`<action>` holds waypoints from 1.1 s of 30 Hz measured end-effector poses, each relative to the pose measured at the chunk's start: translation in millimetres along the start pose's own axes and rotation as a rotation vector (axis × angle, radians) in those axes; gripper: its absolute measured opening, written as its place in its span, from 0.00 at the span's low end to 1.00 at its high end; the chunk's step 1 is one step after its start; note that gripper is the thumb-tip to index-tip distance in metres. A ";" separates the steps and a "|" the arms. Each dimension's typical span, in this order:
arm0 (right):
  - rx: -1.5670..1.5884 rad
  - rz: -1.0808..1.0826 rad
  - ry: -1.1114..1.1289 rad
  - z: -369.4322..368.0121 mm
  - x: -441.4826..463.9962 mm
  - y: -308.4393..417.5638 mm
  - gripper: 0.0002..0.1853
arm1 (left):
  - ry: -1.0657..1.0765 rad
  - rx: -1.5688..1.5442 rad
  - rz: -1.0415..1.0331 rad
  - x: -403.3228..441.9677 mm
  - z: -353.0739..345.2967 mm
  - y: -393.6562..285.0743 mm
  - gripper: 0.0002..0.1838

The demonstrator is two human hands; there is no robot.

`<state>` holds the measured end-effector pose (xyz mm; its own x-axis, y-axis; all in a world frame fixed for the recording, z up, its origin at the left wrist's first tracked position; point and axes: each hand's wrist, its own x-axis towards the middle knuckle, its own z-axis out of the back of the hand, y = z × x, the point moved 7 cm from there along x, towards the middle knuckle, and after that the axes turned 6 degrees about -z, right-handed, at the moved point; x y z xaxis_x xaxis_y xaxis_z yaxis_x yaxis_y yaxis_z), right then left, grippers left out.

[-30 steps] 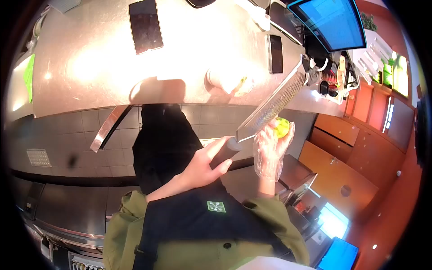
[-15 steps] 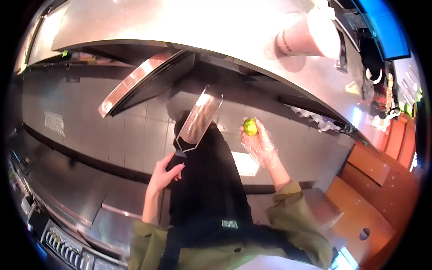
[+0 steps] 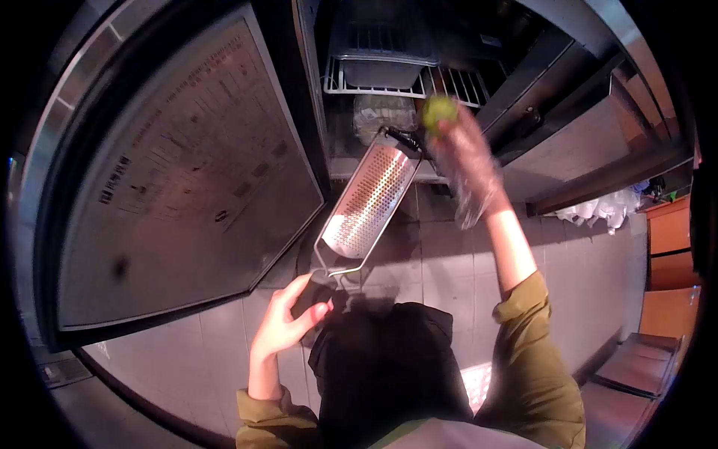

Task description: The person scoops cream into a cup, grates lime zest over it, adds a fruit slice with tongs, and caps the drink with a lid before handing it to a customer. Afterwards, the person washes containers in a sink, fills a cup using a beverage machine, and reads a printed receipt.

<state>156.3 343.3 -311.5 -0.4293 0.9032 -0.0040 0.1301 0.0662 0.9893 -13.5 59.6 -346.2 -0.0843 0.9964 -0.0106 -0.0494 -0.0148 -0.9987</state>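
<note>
My left hand (image 3: 284, 320), bare, is closed around the dark handle of a metal grater (image 3: 370, 200). The grater's perforated face points up and away from me, with its far end near the opening of a fridge. In a clear plastic glove, my right hand (image 3: 473, 163) holds a green lime (image 3: 440, 114) at its fingertips. Motion blurs that hand and the lime, which are in front of the fridge's wire shelf (image 3: 366, 91). Below the shelf is a clear-wrapped package or container (image 3: 385, 114), its contents hard to make out.
The fridge door (image 3: 187, 187), with a printed sheet on its inside, stands wide open at left. A light-coloured container (image 3: 381, 73) rests on the shelf. Metal counter fronts (image 3: 591, 142) and white plastic bags (image 3: 609, 209) are at right. Tiled floor (image 3: 441, 262) lies below.
My view has lowered from the bright counter to the open fridge. My right hand has moved forward with the lime to the shelf. The left hand still grips the grater.
</note>
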 end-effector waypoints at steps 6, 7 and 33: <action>-1.062 0.447 -0.178 -40.8 118.2 95.2 0.33 | -0.056 -0.236 -0.167 14.8 -13.2 -17.9 0.38; -1.350 0.325 -0.158 -51.4 150.4 86.2 0.34 | -0.099 -0.250 -0.163 25.1 -14.9 -28.1 0.35; 0.361 0.008 0.292 22.9 87.6 83.5 0.27 | -0.351 0.862 -0.112 400.5 20.3 -85.7 0.28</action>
<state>150.1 437.7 -232.6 -0.6537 0.7507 0.0957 0.4153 0.2501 0.8746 -63.2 458.2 -263.8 -0.3230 0.9155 0.2399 -0.7843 -0.1170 -0.6093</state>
